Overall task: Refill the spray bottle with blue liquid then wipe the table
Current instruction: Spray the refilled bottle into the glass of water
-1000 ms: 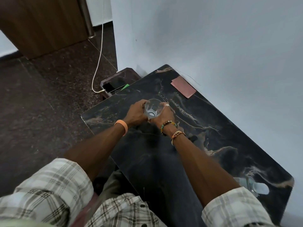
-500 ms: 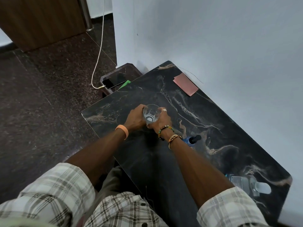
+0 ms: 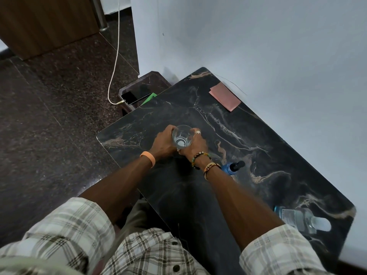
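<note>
Dark marble table (image 3: 278, 155) against white wall; your left hand (image 3: 163, 142) and right hand (image 3: 193, 144) both wrap the clear spray bottle (image 3: 182, 136) mid-table, fingers curled closed around it

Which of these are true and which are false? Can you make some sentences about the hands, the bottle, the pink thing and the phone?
1. Both hands hold the clear bottle. True: the left hand and right hand wrap around it.
2. The pink cloth lies under the hands. False: it lies apart, at the table's far end near the wall.
3. The phone is on the big table. False: it rests on a small stand beside it, plugged into a white cable.
4. A blue piece with a black tip lies by the right wrist. True.
</note>
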Motion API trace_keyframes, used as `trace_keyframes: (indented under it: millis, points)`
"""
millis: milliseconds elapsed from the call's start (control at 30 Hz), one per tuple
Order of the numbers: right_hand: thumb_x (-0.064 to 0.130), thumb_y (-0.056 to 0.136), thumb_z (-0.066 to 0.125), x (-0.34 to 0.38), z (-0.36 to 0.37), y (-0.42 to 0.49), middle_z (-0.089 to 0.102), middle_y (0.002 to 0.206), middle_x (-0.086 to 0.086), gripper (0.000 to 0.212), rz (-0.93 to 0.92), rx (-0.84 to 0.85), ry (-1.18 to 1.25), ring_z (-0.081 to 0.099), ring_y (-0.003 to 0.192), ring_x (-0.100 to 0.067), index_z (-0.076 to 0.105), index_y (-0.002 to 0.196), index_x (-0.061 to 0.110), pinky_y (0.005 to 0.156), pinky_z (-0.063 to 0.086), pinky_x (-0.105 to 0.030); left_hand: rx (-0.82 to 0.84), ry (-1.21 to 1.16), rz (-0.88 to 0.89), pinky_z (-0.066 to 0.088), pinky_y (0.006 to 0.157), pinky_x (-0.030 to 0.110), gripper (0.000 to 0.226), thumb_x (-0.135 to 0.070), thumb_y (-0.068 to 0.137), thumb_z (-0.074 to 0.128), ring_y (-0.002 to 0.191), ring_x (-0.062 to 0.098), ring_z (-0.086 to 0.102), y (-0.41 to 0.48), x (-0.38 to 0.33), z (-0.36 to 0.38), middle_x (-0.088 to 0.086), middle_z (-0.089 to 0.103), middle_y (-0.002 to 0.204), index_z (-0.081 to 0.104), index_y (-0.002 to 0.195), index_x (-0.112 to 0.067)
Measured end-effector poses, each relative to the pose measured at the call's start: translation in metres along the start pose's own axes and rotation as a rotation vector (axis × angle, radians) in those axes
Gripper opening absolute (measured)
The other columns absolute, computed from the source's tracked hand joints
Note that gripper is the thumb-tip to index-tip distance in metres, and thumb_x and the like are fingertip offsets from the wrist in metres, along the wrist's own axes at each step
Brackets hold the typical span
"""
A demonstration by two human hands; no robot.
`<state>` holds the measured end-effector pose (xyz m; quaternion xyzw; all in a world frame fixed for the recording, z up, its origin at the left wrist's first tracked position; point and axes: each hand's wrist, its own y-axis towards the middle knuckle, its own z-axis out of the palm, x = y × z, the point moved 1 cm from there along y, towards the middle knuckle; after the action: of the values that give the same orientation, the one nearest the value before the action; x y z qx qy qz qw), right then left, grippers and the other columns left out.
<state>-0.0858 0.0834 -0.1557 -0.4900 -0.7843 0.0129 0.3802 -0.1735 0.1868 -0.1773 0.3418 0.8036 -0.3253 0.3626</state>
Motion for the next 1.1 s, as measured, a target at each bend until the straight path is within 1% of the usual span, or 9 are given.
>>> trace_keyframes:
  millis: [100, 200, 333, 433, 533, 700, 900, 1033, 1100]
  points:
    - [0.013, 0.066, 0.085, 0.001, -0.002, -0.001, 0.051, 0.133, -0.009, 0.106, 0.036, 0.035, -0.074, 0.054, 0.118, -0.029, 0.018, 0.149, 0.020, 0.092, 0.048, -0.036, 0.025, 0.089, 0.057, 0.043, 0.105, 0.040, 0.088, -0.036, 0.071, 0.085, 0.128, 0.027, 0.049, -0.002, -0.002, -0.001, 0.008, 0.051, 0.140, 0.037, 0.142, -0.015]
    - [0.011, 0.071, 0.080, 0.007, -0.014, -0.002, 0.030, 0.150, -0.014, 0.109, 0.005, 0.008, -0.152, 0.046, 0.126, -0.036, 0.008, 0.153, 0.022, 0.100, 0.045, -0.044, 0.000, 0.130, 0.125, 0.032, 0.115, 0.042, 0.098, -0.019, 0.073, 0.083, 0.141, 0.029, 0.033, -0.005, -0.006, -0.014, 0.015, 0.033, 0.152, 0.026, 0.151, -0.006]
    - [-0.002, 0.074, 0.071, 0.018, -0.058, 0.005, 0.029, 0.152, -0.013, 0.096, -0.089, -0.098, -0.110, 0.048, 0.124, -0.031, 0.019, 0.151, 0.020, 0.098, 0.047, -0.040, -0.269, 0.243, 0.321, 0.043, 0.107, 0.043, 0.074, 0.014, 0.075, 0.058, 0.130, 0.031, 0.044, -0.008, -0.023, -0.043, 0.019, 0.043, 0.141, 0.038, 0.145, -0.002]
    - [-0.011, 0.074, 0.060, 0.019, -0.103, 0.007, 0.051, 0.132, -0.009, 0.077, -0.099, -0.263, 0.006, 0.057, 0.106, -0.023, 0.039, 0.143, 0.018, 0.086, 0.052, -0.033, -0.424, 0.293, 0.437, 0.047, 0.102, 0.037, 0.067, 0.017, 0.076, 0.046, 0.121, 0.031, 0.050, -0.001, -0.052, -0.050, 0.021, 0.049, 0.133, 0.045, 0.140, -0.001]
    - [-0.011, 0.076, 0.054, 0.005, -0.145, 0.004, 0.059, 0.122, -0.004, 0.065, -0.118, -0.379, 0.041, 0.058, 0.110, -0.022, 0.050, 0.135, 0.018, 0.092, 0.052, -0.035, -0.448, 0.257, 0.548, 0.046, 0.103, 0.032, 0.059, 0.014, 0.079, 0.046, 0.116, 0.028, 0.053, 0.003, -0.090, -0.033, 0.019, 0.054, 0.127, 0.050, 0.135, -0.002]
    - [-0.013, 0.084, 0.054, -0.052, -0.183, -0.010, 0.061, 0.124, 0.001, 0.054, -0.065, -0.437, 0.060, 0.059, 0.110, -0.014, 0.058, 0.126, 0.019, 0.094, 0.050, -0.028, -0.216, 0.119, 0.635, 0.050, 0.094, 0.029, 0.050, 0.007, 0.082, 0.056, 0.104, 0.017, 0.059, -0.006, -0.111, 0.032, 0.009, 0.061, 0.116, 0.055, 0.129, -0.008]
    - [-0.007, 0.084, 0.056, -0.125, -0.164, -0.033, 0.064, 0.116, 0.000, 0.045, 0.005, -0.313, -0.004, 0.060, 0.107, -0.016, 0.062, 0.120, 0.019, 0.084, 0.045, -0.019, 0.167, 0.138, 0.522, 0.051, 0.081, 0.022, 0.058, 0.001, 0.076, 0.068, 0.098, 0.015, 0.062, -0.021, -0.098, 0.100, 0.009, 0.061, 0.117, 0.054, 0.131, -0.010]
    - [-0.007, 0.078, 0.060, -0.151, -0.139, -0.049, 0.064, 0.119, -0.003, 0.050, 0.000, -0.178, -0.044, 0.059, 0.110, -0.018, 0.062, 0.122, 0.017, 0.089, 0.048, -0.024, 0.253, 0.126, 0.401, 0.053, 0.092, 0.037, 0.061, 0.000, 0.073, 0.071, 0.110, 0.023, 0.062, -0.030, -0.096, 0.118, 0.010, 0.063, 0.121, 0.054, 0.131, -0.007]
    - [-0.004, 0.077, 0.065, -0.157, -0.126, -0.056, 0.065, 0.115, -0.002, 0.047, -0.018, -0.133, -0.028, 0.061, 0.107, -0.018, 0.064, 0.119, 0.017, 0.085, 0.048, -0.023, 0.290, 0.160, 0.388, 0.053, 0.091, 0.040, 0.050, -0.006, 0.072, 0.075, 0.104, 0.021, 0.063, -0.035, -0.099, 0.125, 0.006, 0.066, 0.114, 0.059, 0.118, -0.012]
